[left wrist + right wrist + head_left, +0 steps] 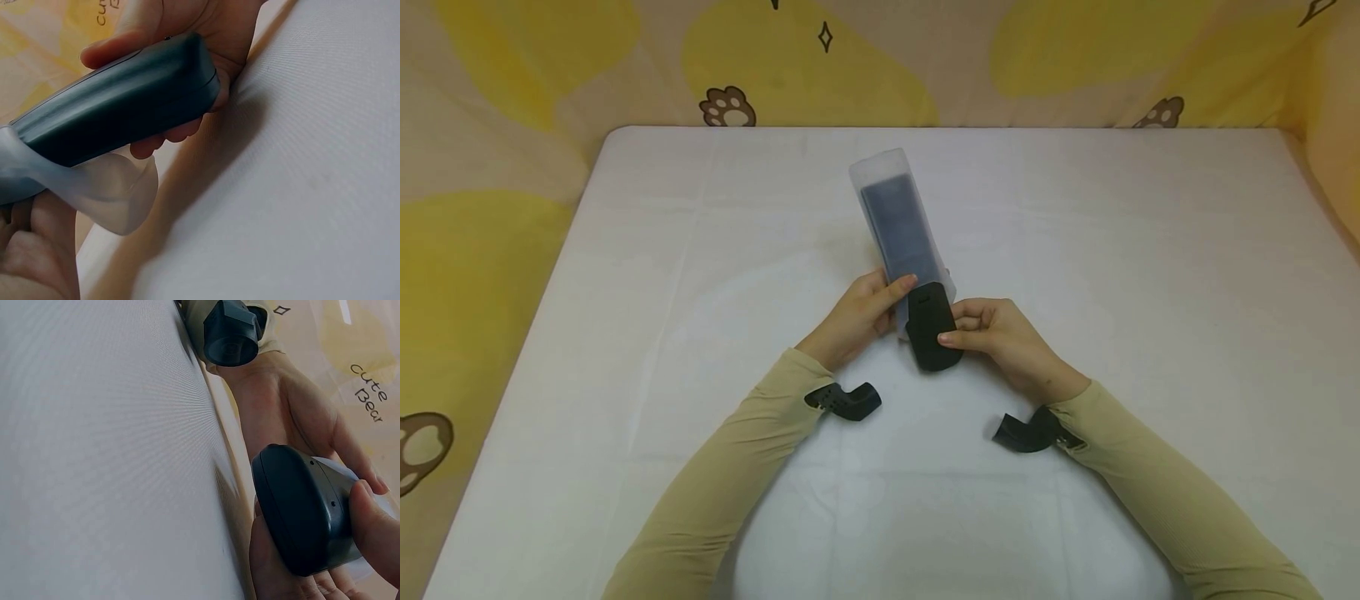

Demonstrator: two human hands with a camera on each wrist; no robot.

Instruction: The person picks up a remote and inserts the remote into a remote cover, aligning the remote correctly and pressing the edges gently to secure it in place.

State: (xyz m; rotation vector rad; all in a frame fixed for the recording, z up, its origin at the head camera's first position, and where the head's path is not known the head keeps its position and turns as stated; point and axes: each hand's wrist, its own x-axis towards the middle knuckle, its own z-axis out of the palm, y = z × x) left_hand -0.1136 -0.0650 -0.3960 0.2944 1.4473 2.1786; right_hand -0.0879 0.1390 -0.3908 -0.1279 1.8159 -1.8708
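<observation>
A long black handset with rounded edges, resembling a remote control [934, 333], sits partly inside a translucent cover [880, 167]. Its near end sticks out of the cover, while the covered length looks bluish through the plastic. My left hand [868, 312] grips the cover around its lower half, thumb on top. With thumb and fingers my right hand [1003, 342] pinches the bare end of the remote control. The left wrist view shows the cover's flared, bent lip [125, 200] hanging below the black body. In the right wrist view, the bare black end [300, 512] faces the camera.
A white-covered table [700, 275] lies under both hands. Behind it hangs a yellow patterned cloth [880, 67] with paw prints. Black camera mounts [850, 402] protrude from both sleeves, close to the hands.
</observation>
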